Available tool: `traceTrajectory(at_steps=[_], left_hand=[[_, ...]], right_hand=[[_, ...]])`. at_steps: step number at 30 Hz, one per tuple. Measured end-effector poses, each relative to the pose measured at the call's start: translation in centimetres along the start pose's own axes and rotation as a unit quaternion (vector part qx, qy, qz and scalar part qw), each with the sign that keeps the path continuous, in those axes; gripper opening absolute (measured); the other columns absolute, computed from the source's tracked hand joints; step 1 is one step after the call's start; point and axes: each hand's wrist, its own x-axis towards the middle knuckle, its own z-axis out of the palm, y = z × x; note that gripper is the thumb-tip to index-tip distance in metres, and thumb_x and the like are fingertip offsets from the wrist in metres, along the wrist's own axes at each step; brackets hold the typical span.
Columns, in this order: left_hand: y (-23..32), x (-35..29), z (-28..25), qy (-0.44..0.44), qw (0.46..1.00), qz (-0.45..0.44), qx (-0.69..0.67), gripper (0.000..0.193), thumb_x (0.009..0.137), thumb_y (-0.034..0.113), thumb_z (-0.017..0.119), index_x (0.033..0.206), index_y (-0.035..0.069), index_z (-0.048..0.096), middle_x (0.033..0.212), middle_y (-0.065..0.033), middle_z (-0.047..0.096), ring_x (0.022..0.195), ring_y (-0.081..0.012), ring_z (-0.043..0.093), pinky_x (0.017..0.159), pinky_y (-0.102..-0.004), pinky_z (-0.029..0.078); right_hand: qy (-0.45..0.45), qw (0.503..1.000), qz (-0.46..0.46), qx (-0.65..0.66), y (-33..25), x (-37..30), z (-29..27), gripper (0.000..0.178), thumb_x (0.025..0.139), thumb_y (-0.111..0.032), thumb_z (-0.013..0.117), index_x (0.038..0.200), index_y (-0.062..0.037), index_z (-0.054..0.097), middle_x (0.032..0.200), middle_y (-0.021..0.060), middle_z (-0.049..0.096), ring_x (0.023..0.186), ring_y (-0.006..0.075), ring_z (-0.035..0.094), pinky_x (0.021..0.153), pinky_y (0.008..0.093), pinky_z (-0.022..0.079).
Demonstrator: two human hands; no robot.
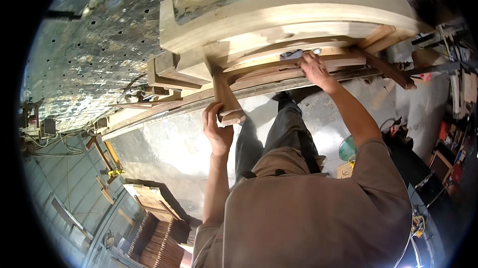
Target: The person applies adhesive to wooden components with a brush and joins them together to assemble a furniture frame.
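A brown wooden frame with a curved rail (343, 62) lies on its side along the bench, its legs pointing toward me. My left hand (217, 129) has its fingers curled against the end of the left wooden leg (226, 96). Farther right, my right hand (315, 71) reaches to the curved rail with its fingers closed together. Under and beside those fingertips is a small grey folded piece (291, 55), like sandpaper or cloth; its exact kind is unclear. The other leg (391, 70) sticks out at the right, apart from both hands.
Behind the frame rises a thick pale wooden block (298, 6) with a curved front. A stained metal plate with holes (94, 44) spans the left. Stacked slatted wood (158, 240) stands at lower left, a green container (347, 148) on the floor, and clutter (448, 163) at right.
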Motion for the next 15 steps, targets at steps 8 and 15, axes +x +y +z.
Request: traceTrajectory(at_steps=[8,15], left_hand=[[1.0,0.4,1.7,0.021,0.996,-0.067,0.050,0.039,0.072,-0.001,0.071,0.110,0.002,0.059,0.112,-0.0132,0.061,0.102,-0.0273,0.060,0.087,-0.0352,0.050],[-1.2,1.4,2.9,0.067,0.995,-0.079,-0.012,0.041,0.075,0.000,0.072,0.114,-0.001,0.057,0.112,-0.0130,0.060,0.103,-0.0244,0.058,0.091,-0.0344,0.046]], right_hand=[[-0.080,0.993,0.047,0.068,-1.7,0.4,2.9,0.026,0.087,-0.014,0.052,0.110,-0.0070,0.059,0.097,0.0186,0.056,0.095,0.0342,0.058,0.075,0.0445,0.049],[0.104,0.988,0.037,0.112,-0.2,-5.8,5.6,0.038,0.082,-0.010,0.053,0.119,-0.0037,0.053,0.081,0.0140,0.046,0.077,0.0306,0.053,0.063,0.0392,0.044]])
